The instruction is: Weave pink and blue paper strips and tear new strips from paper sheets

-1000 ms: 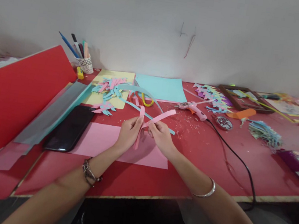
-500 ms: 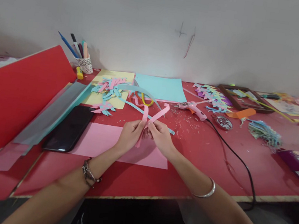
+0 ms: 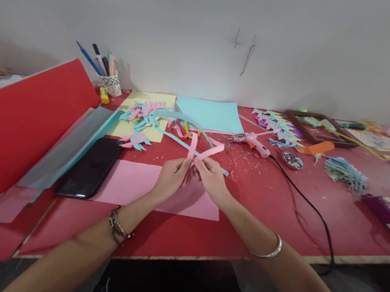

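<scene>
Above a pink paper sheet (image 3: 131, 183), my left hand (image 3: 172, 175) and my right hand (image 3: 212, 180) meet, each with fingers pinched on a pink paper strip (image 3: 212, 153). The strip's two ends rise apart in a V above my fingertips, and a short part hangs below between the hands. Just behind lie a long blue paper strip (image 3: 181, 142) and some red and yellow loops (image 3: 179, 127). Further left, folded pink and blue paper pieces (image 3: 143, 114) are heaped on a yellow sheet (image 3: 119, 128).
A black phone (image 3: 90, 167) and a tilted red board (image 3: 27, 127) are at left, with a pen cup (image 3: 111, 83) behind. To the right lie a pink glue gun (image 3: 258, 145) with its black cord (image 3: 304, 195), a round tin (image 3: 292, 160) and a purple device (image 3: 388, 216).
The strip's right end has tipped lower and further right, and its left end has shifted slightly right. The part hanging below has shortened. Both hands stay pinched in nearly the same place.
</scene>
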`<state>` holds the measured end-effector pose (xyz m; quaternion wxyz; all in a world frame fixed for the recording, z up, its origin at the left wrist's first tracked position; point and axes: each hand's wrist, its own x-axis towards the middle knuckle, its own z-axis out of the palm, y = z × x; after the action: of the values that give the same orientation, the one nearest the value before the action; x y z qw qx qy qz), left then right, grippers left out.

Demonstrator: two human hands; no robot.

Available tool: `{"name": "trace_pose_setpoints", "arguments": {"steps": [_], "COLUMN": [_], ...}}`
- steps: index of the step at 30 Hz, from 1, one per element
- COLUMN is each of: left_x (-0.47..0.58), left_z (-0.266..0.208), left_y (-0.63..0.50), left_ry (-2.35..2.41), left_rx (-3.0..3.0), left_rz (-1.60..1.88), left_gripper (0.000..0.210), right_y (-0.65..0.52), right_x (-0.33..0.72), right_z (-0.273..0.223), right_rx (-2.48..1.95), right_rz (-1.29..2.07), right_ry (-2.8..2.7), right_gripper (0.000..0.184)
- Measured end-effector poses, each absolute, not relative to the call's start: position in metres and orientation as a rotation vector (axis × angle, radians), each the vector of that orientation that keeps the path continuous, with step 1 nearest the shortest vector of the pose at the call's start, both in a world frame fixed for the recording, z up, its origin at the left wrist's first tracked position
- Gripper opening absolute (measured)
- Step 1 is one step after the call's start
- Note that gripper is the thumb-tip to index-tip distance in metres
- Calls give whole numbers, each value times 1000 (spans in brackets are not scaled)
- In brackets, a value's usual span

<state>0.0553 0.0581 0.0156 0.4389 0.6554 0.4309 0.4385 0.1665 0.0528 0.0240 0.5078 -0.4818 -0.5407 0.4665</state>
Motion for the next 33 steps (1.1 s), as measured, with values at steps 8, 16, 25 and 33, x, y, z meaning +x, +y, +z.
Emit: {"name": "trace_pose_setpoints", "arguments": {"steps": [8,16,25,33], "left_x": [54,54,53,52], "left_z": [20,13,19,16], "left_y": [58,58,57,58], "left_ry": [1112,1101,1212,1178], "left_rx": [1597,1787,1666,1778], "left_rz": [1119,1048,1194,1103], "left_gripper": [47,47,49,47], "right_y": [52,53,52,51], "right_x": [166,167,166,165], "right_z": [23,24,21,24], "right_rx": [-1162,-1100,-1160,-1150], "right_rz": [1150,1126,1119,1133], "right_ry": [-1249,-1300,-1347,-1246], "right_gripper": [27,27,27,28]}}
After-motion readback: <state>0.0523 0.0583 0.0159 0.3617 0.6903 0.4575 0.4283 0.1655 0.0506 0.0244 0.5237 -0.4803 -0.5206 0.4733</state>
